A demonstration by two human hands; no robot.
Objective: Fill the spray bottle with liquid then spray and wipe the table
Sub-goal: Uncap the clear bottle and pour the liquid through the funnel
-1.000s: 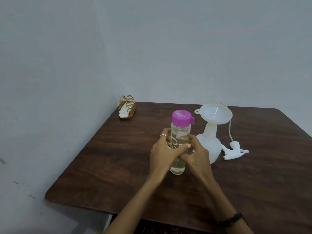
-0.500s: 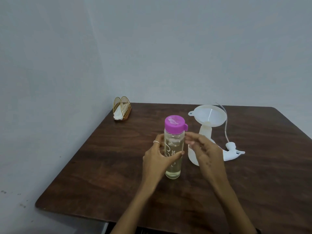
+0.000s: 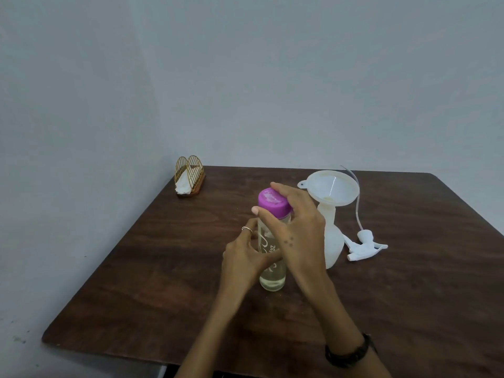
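Observation:
A clear bottle [image 3: 272, 279] with pale yellow liquid stands upright at the middle of the dark wooden table [image 3: 141, 282]. Its purple cap [image 3: 271, 201] is on. My left hand [image 3: 245, 257] grips the bottle's body from the left. My right hand [image 3: 294, 227] reaches over from the right, thumb and fingers curled round the purple cap. Behind and to the right stands a white spray bottle [image 3: 334, 241] with a white funnel [image 3: 334, 188] in its neck. The white spray head [image 3: 365, 245] with its tube lies on the table to the right of it.
A gold wire napkin holder [image 3: 189, 175] with white tissue stands at the table's far left corner. Grey walls close in behind and on the left. The table's front edge runs near the bottom of the view.
My right hand left the bottle's body and rose to the purple cap, now holding it. My left hand stays on the bottle. The camera view shifted slightly.

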